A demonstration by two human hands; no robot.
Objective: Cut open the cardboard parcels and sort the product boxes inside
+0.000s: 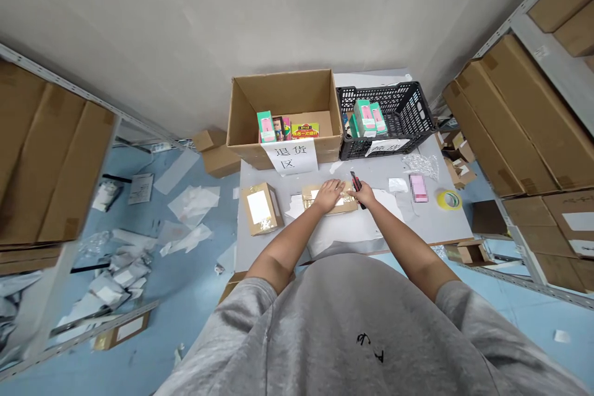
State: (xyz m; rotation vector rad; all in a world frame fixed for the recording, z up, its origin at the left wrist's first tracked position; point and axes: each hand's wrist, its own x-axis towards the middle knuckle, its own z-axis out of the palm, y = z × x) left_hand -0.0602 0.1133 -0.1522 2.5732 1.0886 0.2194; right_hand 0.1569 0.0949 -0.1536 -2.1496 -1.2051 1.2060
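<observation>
Parcel (309, 196) of taped cardboard lies directly under the left hand (328, 193), whose fingers are spread flat on its top. The right hand (364, 195) sits just beside it at the parcel's right end, fingers closed around a red-and-black knife (356, 182). The left palm covers the parcel's middle; the knife's blade is too small to make out.

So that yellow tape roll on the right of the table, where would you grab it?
Probably from straight above. The tape roll lies flat on the table, its hole facing up. Pinch across the ring: one finger in the hole, thumb on the outer rim. The pink packet beside it sits apart, so it should not be in the way.
</observation>
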